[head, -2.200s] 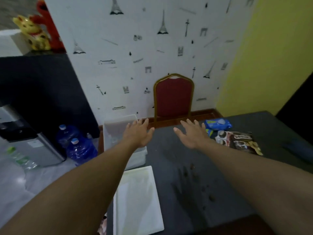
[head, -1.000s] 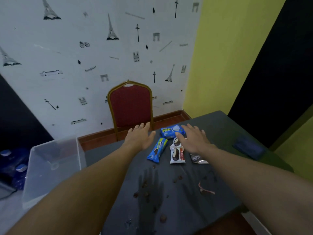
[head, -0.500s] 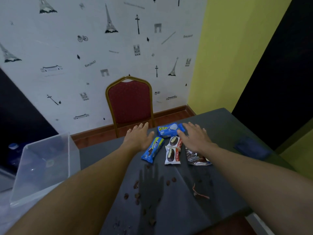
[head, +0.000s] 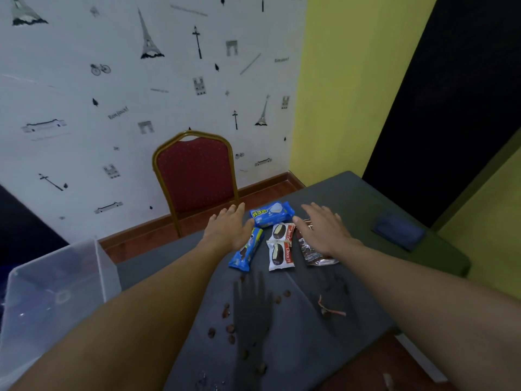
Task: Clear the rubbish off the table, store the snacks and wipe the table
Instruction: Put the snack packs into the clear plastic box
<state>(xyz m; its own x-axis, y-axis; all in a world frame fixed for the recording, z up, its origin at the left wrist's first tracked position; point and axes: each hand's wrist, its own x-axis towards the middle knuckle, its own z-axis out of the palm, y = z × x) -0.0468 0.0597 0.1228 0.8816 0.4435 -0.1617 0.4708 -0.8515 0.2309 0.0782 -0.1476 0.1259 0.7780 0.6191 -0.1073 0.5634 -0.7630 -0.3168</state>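
Observation:
Several snack packets lie at the far side of the dark grey table [head: 352, 198]: a blue biscuit pack [head: 272, 214], a narrow blue pack [head: 246, 252], a white and red choco pie pack [head: 280, 246] and a brown pack [head: 311, 251]. My left hand [head: 229, 228] hovers flat, fingers straight, over the narrow blue pack's far end. My right hand [head: 322, 230] is spread flat over the brown pack. Neither hand holds anything. Brown crumbs [head: 229, 328] and a pink wrapper scrap [head: 329, 309] lie nearer me.
A clear plastic bin [head: 56, 292] stands at the table's left edge. A dark blue cloth [head: 399, 230] lies at the table's far right. A red chair with a gold frame [head: 196, 173] stands behind the table against the patterned wall.
The view swung right, from the bin and white tray to the snacks. Both hands stayed flat and outstretched and now hover over the packets.

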